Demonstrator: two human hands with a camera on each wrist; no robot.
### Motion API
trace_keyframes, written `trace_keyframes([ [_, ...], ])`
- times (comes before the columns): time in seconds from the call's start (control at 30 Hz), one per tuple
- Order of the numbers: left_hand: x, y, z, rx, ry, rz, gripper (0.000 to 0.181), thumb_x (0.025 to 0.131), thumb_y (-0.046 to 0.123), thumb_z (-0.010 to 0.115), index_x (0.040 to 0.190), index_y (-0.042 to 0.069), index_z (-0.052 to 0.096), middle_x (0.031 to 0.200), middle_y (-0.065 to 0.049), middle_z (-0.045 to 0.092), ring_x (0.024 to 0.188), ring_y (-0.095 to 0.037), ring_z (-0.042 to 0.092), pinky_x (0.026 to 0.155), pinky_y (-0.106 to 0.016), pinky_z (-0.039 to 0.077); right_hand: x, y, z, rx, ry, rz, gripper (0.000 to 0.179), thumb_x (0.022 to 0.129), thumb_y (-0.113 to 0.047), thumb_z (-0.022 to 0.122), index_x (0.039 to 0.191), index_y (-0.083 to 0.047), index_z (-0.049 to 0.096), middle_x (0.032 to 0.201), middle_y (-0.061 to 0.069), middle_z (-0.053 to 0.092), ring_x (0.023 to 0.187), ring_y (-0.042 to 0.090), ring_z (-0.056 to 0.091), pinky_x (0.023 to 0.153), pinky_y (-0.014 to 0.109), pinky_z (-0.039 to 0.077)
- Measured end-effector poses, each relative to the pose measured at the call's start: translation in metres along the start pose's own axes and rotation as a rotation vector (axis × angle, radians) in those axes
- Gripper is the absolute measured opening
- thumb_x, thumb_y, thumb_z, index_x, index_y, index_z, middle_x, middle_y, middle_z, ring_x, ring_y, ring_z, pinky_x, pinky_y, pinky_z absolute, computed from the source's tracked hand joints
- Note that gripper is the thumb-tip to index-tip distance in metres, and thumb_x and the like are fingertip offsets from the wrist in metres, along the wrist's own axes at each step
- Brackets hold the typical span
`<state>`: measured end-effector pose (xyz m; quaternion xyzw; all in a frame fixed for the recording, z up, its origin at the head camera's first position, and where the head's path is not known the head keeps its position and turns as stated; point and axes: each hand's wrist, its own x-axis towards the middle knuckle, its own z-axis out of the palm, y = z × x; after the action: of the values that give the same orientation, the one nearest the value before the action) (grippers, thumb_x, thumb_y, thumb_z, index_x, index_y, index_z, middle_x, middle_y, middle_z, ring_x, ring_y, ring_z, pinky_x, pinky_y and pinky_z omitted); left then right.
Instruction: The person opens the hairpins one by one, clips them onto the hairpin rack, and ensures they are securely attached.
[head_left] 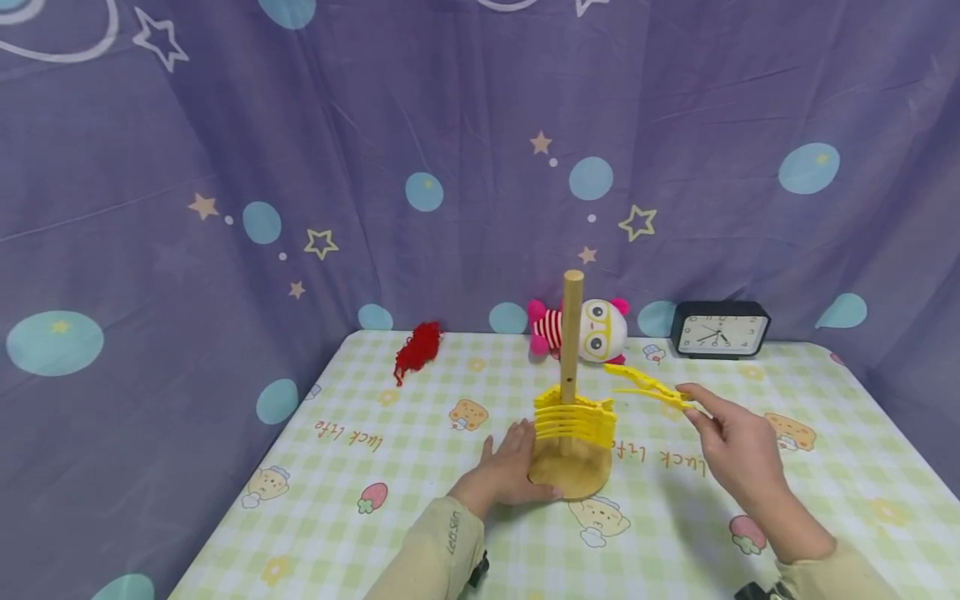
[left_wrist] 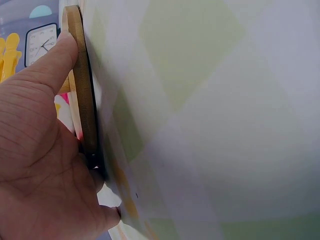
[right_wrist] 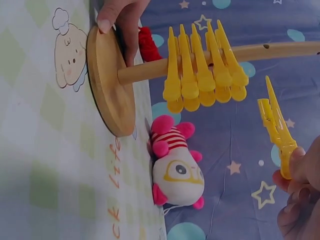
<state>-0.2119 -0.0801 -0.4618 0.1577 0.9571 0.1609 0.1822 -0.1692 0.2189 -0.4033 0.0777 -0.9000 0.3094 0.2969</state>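
Note:
A wooden stand, with an upright post (head_left: 572,333) on a round base (head_left: 577,473), stands on the table. Along the lower post sits a row of several yellow hair clips (right_wrist: 205,80), all clamped around it. My left hand (head_left: 510,471) grips the base at its left side, thumb (left_wrist: 65,57) over the near rim and fingers round behind. To the right of the post, my right hand (head_left: 742,450) pinches another yellow hair clip (right_wrist: 281,130) by its handle end. This clip's two prongs are spread and point toward the post, with a gap between.
Behind the stand lies a pink and white plush toy (head_left: 603,332) in a striped top. A black desk clock (head_left: 720,330) stands at the back right, and a tangle of red yarn (head_left: 417,348) lies at the back left. A checked cloth (head_left: 322,500) covers the table; a purple curtain (head_left: 450,108) hangs behind.

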Motion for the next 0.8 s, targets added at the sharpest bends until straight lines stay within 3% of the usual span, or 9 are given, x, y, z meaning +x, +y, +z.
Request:
trace_keyframes([
  [0.1, 0.002, -0.001, 0.002, -0.004, 0.002, -0.002, 0.108, 0.081, 0.066, 0.064, 0.157, 0.010, 0.012, 0.164, -0.005, 0.005, 0.150, -0.020, 0.005, 0.118, -0.052, 0.001, 0.001, -0.004, 0.004, 0.009, -0.006, -0.032, 0.032, 0.089, -0.006, 0.070, 0.119, -0.015, 0.071, 0.046, -0.011, 0.035, 0.039, 0.005, 0.027, 0.038, 0.024, 0.027],
  [0.17, 0.002, -0.001, 0.003, -0.006, 0.004, -0.006, 0.108, 0.081, 0.066, 0.065, 0.157, 0.010, 0.012, 0.164, -0.005, 0.006, 0.150, -0.020, 0.005, 0.118, -0.052, 0.001, 0.002, -0.008, 0.007, 0.015, -0.008, -0.049, 0.032, 0.088, -0.005, 0.071, 0.117, -0.015, 0.072, 0.050, -0.008, 0.048, 0.040, 0.004, 0.029, 0.038, 0.024, 0.028],
  [0.3, 0.002, -0.001, 0.003, -0.007, 0.007, -0.009, 0.108, 0.081, 0.065, 0.065, 0.157, 0.011, 0.013, 0.164, -0.005, 0.006, 0.150, -0.020, 0.005, 0.118, -0.052, 0.001, 0.006, -0.017, 0.015, 0.024, -0.001, -0.100, 0.032, 0.085, -0.002, 0.073, 0.115, -0.013, 0.073, 0.082, 0.006, 0.074, 0.046, 0.005, 0.042, 0.041, 0.024, 0.034],
  [0.37, 0.002, -0.002, 0.003, -0.007, 0.005, -0.007, 0.108, 0.081, 0.065, 0.065, 0.157, 0.011, 0.013, 0.164, -0.005, 0.006, 0.150, -0.020, 0.004, 0.118, -0.052, 0.001, 0.007, -0.022, 0.020, 0.021, 0.000, -0.121, 0.032, 0.084, -0.001, 0.073, 0.114, -0.012, 0.073, 0.096, 0.009, 0.075, 0.053, 0.010, 0.055, 0.046, 0.027, 0.043],
  [0.47, 0.002, -0.002, 0.002, -0.006, 0.001, -0.003, 0.107, 0.081, 0.065, 0.065, 0.157, 0.010, 0.013, 0.164, -0.005, 0.006, 0.150, -0.020, 0.004, 0.118, -0.052, 0.001, 0.010, -0.027, 0.027, 0.014, 0.000, -0.154, 0.031, 0.083, -0.001, 0.074, 0.112, -0.011, 0.074, 0.099, 0.008, 0.075, 0.070, 0.021, 0.069, 0.056, 0.037, 0.054],
  [0.57, 0.001, -0.001, 0.001, -0.004, -0.001, -0.002, 0.107, 0.081, 0.065, 0.065, 0.157, 0.010, 0.013, 0.164, -0.005, 0.006, 0.150, -0.020, 0.004, 0.118, -0.052, 0.001, 0.013, -0.033, 0.034, 0.020, -0.001, -0.184, 0.030, 0.083, -0.001, 0.074, 0.111, -0.010, 0.074, 0.099, 0.008, 0.075, 0.081, 0.027, 0.072, 0.064, 0.045, 0.057],
  [0.8, 0.002, -0.002, 0.001, -0.010, 0.006, -0.003, 0.108, 0.081, 0.065, 0.066, 0.157, 0.010, 0.012, 0.164, -0.005, 0.007, 0.150, -0.020, 0.005, 0.118, -0.051, 0.001, 0.017, -0.043, 0.046, 0.026, 0.017, -0.253, 0.031, 0.080, 0.003, 0.075, 0.108, -0.011, 0.075, 0.097, 0.006, 0.075, 0.081, 0.026, 0.072, 0.066, 0.043, 0.058],
])
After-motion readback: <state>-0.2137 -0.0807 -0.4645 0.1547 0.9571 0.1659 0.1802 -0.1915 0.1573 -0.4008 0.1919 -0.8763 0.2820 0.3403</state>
